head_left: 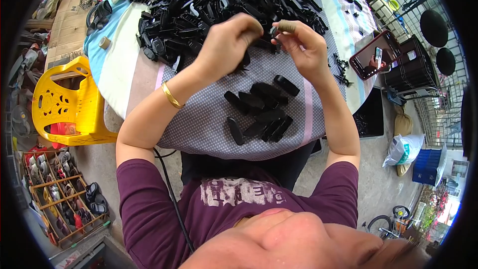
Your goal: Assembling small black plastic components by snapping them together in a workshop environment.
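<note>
Black plastic part (pixel 273 34) pinched between left hand (pixel 230 40) and right hand (pixel 303 45) grips.

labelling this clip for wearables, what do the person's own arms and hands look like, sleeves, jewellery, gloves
Both hands are bare, with no gloves: the left hand and the right hand. The forearms are uncovered too. A thin gold bangle circles the left wrist; the right wrist shows no band or watch. Short dark maroon sleeves of a T-shirt with a faded pale print on the chest cover the upper arms.
</note>
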Available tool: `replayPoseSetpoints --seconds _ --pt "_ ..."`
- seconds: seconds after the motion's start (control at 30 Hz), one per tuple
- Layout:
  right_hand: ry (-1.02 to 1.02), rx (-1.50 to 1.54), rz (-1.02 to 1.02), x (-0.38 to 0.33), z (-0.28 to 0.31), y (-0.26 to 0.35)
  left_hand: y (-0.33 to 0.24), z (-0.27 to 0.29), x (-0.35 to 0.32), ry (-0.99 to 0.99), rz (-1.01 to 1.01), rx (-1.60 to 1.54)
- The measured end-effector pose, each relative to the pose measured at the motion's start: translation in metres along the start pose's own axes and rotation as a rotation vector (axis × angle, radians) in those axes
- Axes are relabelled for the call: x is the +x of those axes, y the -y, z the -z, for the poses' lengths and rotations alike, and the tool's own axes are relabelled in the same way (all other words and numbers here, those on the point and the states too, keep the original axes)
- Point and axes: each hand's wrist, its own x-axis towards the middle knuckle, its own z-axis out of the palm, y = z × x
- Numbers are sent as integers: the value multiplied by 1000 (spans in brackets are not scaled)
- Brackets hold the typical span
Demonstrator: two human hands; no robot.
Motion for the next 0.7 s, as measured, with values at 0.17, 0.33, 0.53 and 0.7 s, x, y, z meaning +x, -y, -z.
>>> replayPoseSetpoints --seconds 0.17,0.33,0.53,0.7 --pt "125 -208 362 -2 -15 10 -1 16 2 -1 535 -661" --pt "102 -182 295 -4 -19 9 -9 13 -5 -45 467 -584" --pt "17 61 -34 -8 -15 7 -14 17 -7 131 411 -686" --pt "9 193 -143 -10 -19 9 -9 17 -7 151 315 -411"
